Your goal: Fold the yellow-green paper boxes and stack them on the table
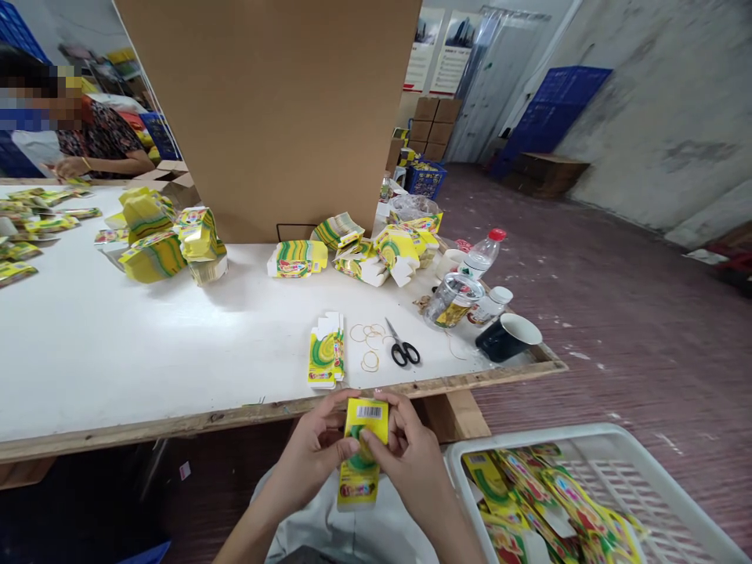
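Between my two hands, over my lap, is a small yellow and green printed carton point(363, 462) with a barcode near its upper end. My left hand point(314, 446) grips its left side, thumb on the front face. My right hand point(408, 446) holds the right side, its thumb also pressed on the front. Just beyond my hands, a few flat cartons point(324, 352) lie stacked on the white table point(235, 337). Beside that stack are several loose rubber bands point(370, 360) and a pair of black-handled scissors point(404, 351).
A white plastic basket point(616, 431) of cartons stands at my right. Along the table's right end are a dark mug point(508, 338), a clear jar point(452, 301) and a red-capped bottle point(485, 254). Carton bundles point(153, 243) lie before a large cardboard sheet point(276, 117). Another person point(106, 133) sits far left.
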A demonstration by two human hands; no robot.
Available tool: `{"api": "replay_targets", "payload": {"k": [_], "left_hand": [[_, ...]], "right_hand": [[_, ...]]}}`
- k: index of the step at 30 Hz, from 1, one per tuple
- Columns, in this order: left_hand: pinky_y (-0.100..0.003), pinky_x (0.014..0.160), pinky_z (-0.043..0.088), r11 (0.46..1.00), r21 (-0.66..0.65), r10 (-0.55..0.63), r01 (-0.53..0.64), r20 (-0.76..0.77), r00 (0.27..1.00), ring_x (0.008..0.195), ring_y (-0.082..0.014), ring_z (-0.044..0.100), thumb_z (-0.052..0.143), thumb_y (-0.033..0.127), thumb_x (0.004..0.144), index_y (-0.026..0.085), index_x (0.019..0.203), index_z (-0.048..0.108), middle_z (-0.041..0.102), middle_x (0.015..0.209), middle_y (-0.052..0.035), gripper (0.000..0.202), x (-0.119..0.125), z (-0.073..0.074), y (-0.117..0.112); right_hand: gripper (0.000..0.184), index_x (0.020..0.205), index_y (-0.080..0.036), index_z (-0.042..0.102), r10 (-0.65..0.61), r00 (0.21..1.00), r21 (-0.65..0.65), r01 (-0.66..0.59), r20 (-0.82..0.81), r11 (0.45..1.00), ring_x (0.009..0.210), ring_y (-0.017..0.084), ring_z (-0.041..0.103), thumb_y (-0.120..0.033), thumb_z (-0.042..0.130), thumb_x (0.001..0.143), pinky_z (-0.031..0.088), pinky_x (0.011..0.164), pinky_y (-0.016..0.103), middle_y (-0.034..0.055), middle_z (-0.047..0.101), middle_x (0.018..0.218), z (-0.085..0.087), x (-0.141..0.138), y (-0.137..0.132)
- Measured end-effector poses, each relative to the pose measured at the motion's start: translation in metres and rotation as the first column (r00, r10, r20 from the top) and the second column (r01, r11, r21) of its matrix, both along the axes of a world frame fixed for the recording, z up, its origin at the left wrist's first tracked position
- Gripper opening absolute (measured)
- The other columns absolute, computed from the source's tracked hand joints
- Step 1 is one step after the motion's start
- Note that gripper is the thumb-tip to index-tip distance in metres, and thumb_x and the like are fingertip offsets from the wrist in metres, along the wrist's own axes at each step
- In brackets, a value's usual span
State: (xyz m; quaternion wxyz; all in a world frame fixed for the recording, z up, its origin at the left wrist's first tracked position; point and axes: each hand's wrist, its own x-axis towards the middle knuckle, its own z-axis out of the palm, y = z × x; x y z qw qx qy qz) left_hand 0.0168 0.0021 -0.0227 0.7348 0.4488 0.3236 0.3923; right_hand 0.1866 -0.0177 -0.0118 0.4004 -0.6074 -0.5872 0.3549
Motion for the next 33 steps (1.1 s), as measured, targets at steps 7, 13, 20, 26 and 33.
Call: {"api": "replay_targets", "payload": {"k": [7,13,20,26,33], "left_hand": [[-0.033,0.086,0.049,1.000,-0.012,0.016,-0.016,-0.010,1.000,0.097,-0.0244,0.068,0.074,0.031,0.080,0.020,0.131,0.053,0.073,0.108,-0.0122,0.056,0.001,0.001,0.003],[-0.030,0.074,0.051,0.998,-0.054,0.043,-0.039,0.061,0.997,0.085,-0.0220,0.070,0.078,0.028,0.075,0.019,0.125,0.053,0.075,0.096,-0.0090,0.056,0.007,0.002,0.001],[-0.039,0.100,0.044,0.910,0.395,0.354,-0.126,-0.583,0.731,0.115,-0.0268,0.059,0.065,0.030,0.084,0.018,0.126,0.053,0.064,0.122,-0.0137,0.045,0.013,-0.007,0.042],[-0.050,0.098,0.037,0.834,0.493,0.550,-0.250,-0.779,0.299,0.115,-0.0368,0.051,0.069,0.018,0.074,0.014,0.105,0.060,0.064,0.107,-0.0150,0.032,-0.010,-0.037,0.092],[-0.030,0.070,0.046,0.778,0.554,0.628,-0.297,-0.663,0.409,0.073,-0.0209,0.062,0.050,0.025,0.089,0.020,0.092,0.060,0.066,0.082,-0.0038,0.011,-0.013,-0.015,0.059]], "right_hand": [[0.032,0.112,-0.018,0.059,-0.049,0.998,-0.002,0.049,0.028,0.999,0.047,0.012,0.040,-0.027,0.063,0.081,0.034,0.047,0.022,-0.0108,0.037,0.054,-0.003,0.000,-0.001],[0.030,0.111,-0.021,0.070,-0.005,0.998,0.126,0.014,-0.069,0.992,0.067,0.018,0.060,-0.037,0.061,0.088,0.050,0.061,0.027,0.0040,0.066,0.081,0.000,0.009,0.001],[0.034,0.092,-0.024,0.072,-0.367,0.854,0.362,0.232,0.369,0.903,0.080,0.029,0.061,-0.055,0.059,0.085,0.048,0.074,0.043,0.0097,0.067,0.087,0.022,0.083,-0.030],[0.038,0.100,-0.028,0.069,-0.344,0.810,0.384,0.161,0.474,0.909,0.078,0.028,0.062,-0.060,0.061,0.082,0.048,0.068,0.040,0.0082,0.068,0.090,0.028,0.104,-0.046],[0.018,0.108,-0.027,0.066,-0.167,0.964,0.361,0.084,0.206,0.929,0.095,0.023,0.063,-0.030,0.054,0.095,0.052,0.078,0.034,0.0075,0.067,0.108,0.010,0.013,-0.013]]}}
